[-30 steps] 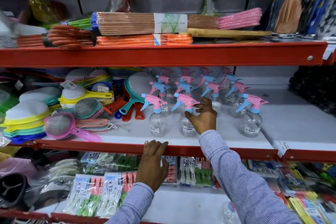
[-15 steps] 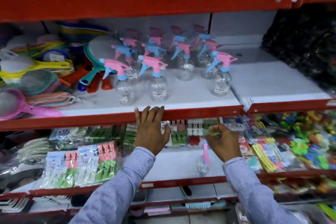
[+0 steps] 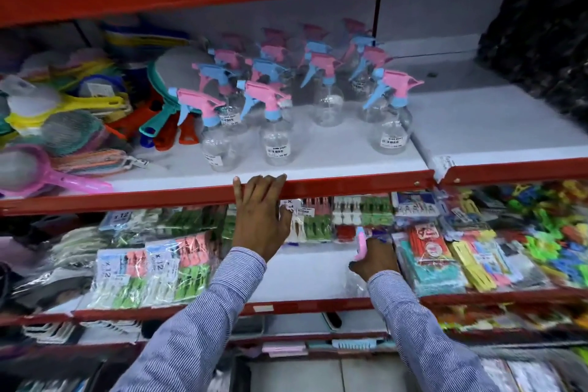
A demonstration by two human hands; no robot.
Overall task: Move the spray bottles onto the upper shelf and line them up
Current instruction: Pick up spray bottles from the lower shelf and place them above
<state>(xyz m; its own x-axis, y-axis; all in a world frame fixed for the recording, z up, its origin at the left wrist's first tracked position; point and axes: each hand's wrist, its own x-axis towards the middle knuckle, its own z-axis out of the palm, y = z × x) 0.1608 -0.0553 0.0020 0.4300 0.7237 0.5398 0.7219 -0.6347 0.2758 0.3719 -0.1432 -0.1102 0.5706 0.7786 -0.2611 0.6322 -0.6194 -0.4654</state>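
Several clear spray bottles [image 3: 276, 124] with pink and blue trigger heads stand in rows on the white upper shelf [image 3: 350, 156]. My left hand [image 3: 259, 213] rests with its fingers hooked over that shelf's red front edge, holding nothing else. On the lower shelf [image 3: 305, 274] my right hand [image 3: 375, 259] is closed around another spray bottle [image 3: 361, 243]. Only this bottle's pink head shows above the fingers, and part of its clear body shows below the wrist.
Colourful strainers and scoops [image 3: 63, 124] crowd the upper shelf's left part. Packs of clothes pegs [image 3: 149, 267] lie left of my arms on the lower shelf, and packaged clips and toys [image 3: 461, 251] lie to the right. A dark bundle [image 3: 541, 41] fills the upper right.
My right hand left the bottles on the upper shelf, dropped to the lower shelf and closed on a bottle there. The view tilted down. My left hand stayed on the red edge.
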